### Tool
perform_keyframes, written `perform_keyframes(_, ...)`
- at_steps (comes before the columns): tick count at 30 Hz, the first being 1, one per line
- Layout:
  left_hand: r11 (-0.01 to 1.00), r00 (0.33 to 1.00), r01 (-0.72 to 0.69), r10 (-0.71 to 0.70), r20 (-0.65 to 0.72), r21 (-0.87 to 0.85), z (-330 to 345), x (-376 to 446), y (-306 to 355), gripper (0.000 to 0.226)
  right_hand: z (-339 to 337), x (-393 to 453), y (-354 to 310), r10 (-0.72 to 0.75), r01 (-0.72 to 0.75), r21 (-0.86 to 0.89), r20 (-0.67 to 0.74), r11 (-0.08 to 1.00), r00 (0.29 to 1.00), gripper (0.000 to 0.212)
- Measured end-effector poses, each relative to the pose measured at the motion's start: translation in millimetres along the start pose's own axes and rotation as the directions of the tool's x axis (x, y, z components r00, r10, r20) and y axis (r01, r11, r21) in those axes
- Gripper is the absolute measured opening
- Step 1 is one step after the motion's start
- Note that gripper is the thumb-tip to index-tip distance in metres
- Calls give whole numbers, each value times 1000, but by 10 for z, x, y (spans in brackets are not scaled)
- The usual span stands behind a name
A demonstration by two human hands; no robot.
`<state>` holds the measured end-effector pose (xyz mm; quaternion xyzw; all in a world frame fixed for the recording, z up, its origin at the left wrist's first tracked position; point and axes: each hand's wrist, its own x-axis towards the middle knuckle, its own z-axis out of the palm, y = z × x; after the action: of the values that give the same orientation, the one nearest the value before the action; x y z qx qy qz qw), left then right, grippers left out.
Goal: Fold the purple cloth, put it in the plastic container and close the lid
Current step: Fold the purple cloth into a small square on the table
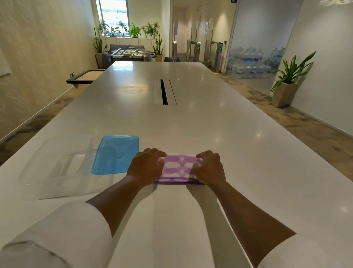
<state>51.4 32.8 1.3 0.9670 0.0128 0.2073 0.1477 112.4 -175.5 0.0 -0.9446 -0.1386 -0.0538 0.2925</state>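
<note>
Sleeves rolled; both hands, left hand (145, 165) and right hand (210, 168), fingers curled, pressing folded purple cloth (178, 170). Container (48, 166) and lid (117, 154) left of my fingers, unused.

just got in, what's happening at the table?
A person is folding a purple cloth on the white table. The left hand and right hand press down on its two ends; it already lies as a compact rectangle. The clear plastic container sits open to the left, nothing visible inside, with its blue lid lying flat on the table between it and the cloth. Packing and closing are not yet done.
</note>
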Motion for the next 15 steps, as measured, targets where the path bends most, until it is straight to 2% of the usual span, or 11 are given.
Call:
perform_keyframes(5, 996, 999, -21, 18, 36, 89, 207, 113, 129, 33, 190, 75, -67, -102, 104, -78, 31, 992, 994, 44)
perform_keyframes(8, 991, 992, -52, 37, 121, 124, 327, 166, 186, 41, 305, 137, -70, -166, 197, -223, 148, 955, 975, 51)
perform_keyframes(10, 997, 989, -35, 24, 144, 70, 400, 177, 218, 46, 381, 170, -63, -205, 258, -287, 203, 923, 957, 53)
perform_keyframes(15, 996, 974, -37, 16, 225, 87, 560, 172, 185, 54, 514, 187, -47, -199, 247, -214, 222, 945, 954, 54)
